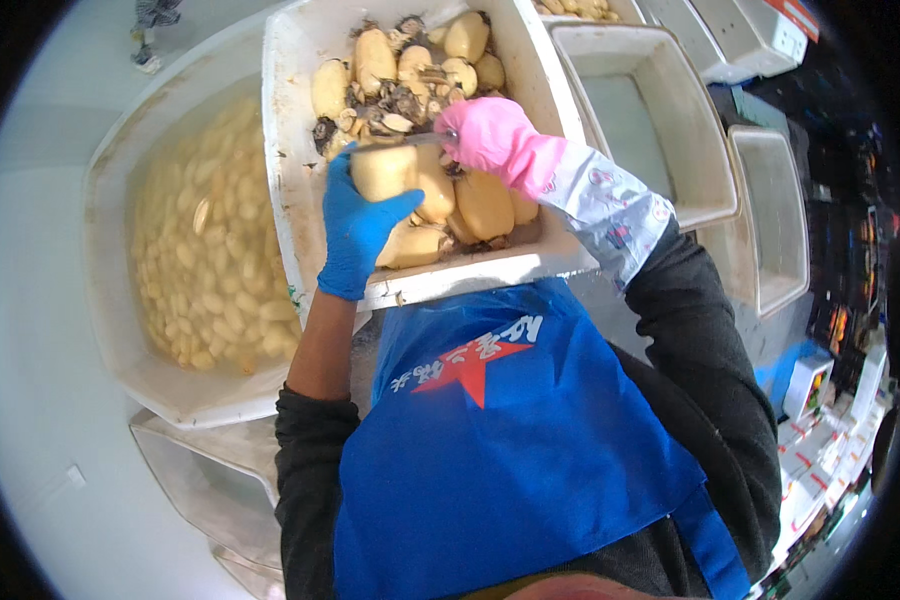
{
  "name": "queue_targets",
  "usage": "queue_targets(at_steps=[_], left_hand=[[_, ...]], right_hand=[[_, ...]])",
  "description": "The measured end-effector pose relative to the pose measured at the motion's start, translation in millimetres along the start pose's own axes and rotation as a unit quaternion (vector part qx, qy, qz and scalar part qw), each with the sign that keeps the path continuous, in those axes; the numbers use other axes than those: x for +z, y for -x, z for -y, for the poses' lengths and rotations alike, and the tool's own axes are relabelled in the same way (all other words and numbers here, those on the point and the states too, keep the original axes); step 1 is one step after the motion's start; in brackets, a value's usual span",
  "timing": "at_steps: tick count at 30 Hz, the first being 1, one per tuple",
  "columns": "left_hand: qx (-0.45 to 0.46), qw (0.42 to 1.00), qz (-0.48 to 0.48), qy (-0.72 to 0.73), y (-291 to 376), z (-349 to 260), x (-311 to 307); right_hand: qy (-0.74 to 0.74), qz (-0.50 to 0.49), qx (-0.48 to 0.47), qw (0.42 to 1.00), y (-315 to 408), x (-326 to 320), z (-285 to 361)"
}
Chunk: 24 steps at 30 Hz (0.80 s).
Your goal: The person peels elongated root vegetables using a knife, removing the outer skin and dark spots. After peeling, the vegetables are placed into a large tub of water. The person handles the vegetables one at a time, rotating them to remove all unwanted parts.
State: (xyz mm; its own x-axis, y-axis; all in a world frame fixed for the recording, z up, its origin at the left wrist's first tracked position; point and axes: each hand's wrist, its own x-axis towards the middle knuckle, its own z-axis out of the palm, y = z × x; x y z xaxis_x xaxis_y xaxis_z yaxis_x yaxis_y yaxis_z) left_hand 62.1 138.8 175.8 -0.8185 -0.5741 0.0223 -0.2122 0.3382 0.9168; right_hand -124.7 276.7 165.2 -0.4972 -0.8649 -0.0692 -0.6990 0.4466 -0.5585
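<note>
My left hand, in a blue disposable glove, grips a pale lotus root segment over a white foam box. In a pink rubber glove, my right hand is closed around the handle of a knife, mostly hidden by the fist. The knife blade lies across the far end of the held segment. Several lotus root segments rest in the near part of the box. Beyond the blade are dark trimmings and cut-off ends, with more whole segments around them.
At left, a large white tub holds many pale pieces under cloudy water. Plastic bins stand at right, with a narrower bin beyond. Another bin sits at lower left. A blue apron touches the box's near side.
</note>
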Motion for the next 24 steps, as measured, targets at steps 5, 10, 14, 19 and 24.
queue_targets(at_steps=[5, 10, 14, 19, 24], left_hand=[[-0.036, 0.996, -0.078, 0.002, 6, -4, 0], [0.177, 0.971, -0.156, -0.036, -4, -31, -27], [0.134, 0.982, -0.132, -0.009, -13, -36, -49], [-0.028, 0.944, -0.152, 0.29, 2, -2, -94], [-0.055, 0.855, -0.296, 0.423, 18, 54, -191]], right_hand=[[0.146, -0.064, -0.046, 0.986, -17, 41, -22], [0.015, -0.003, -0.143, 0.99, -17, 22, -87], [0.003, 0.063, 0.067, 0.996, -18, -16, -50], [0.048, 0.023, 0.153, 0.987, 23, -58, 4], [-0.131, 0.026, 0.281, 0.95, 83, -65, -5]])
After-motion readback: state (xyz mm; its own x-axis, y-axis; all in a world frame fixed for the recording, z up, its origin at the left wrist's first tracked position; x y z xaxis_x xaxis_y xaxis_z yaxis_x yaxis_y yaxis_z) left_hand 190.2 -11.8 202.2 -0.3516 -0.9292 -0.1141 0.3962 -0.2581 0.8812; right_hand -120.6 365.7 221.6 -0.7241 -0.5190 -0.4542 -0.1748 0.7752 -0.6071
